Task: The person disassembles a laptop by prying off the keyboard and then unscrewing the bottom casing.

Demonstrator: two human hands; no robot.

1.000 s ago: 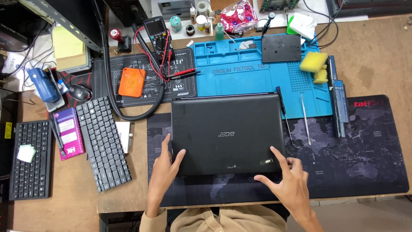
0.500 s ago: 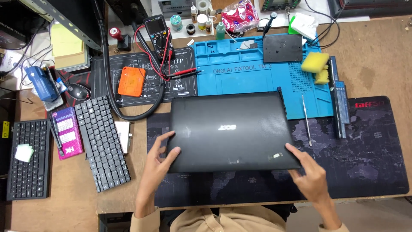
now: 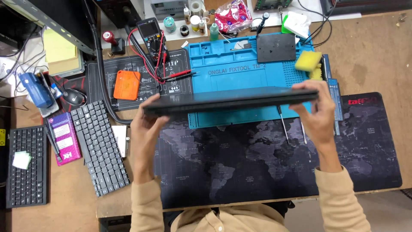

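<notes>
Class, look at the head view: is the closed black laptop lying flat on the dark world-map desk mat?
No. The laptop is lifted edge-on above the desk mat, gripped at its ends by the left hand and the right hand.

Laptop (image 3: 231, 99): matt black plastic, smooth. Work mat (image 3: 240, 77): blue rubbery, matt. Desk mat (image 3: 266, 163): dark cloth. Sponge (image 3: 307, 60): yellow foam. Table (image 3: 373, 51): bare rough wood.

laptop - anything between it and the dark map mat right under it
Nothing visible. The closed laptop is held edge-on by the left hand and right hand; the dark map mat below is bare there. Two screwdrivers lie near its far edge.
</notes>
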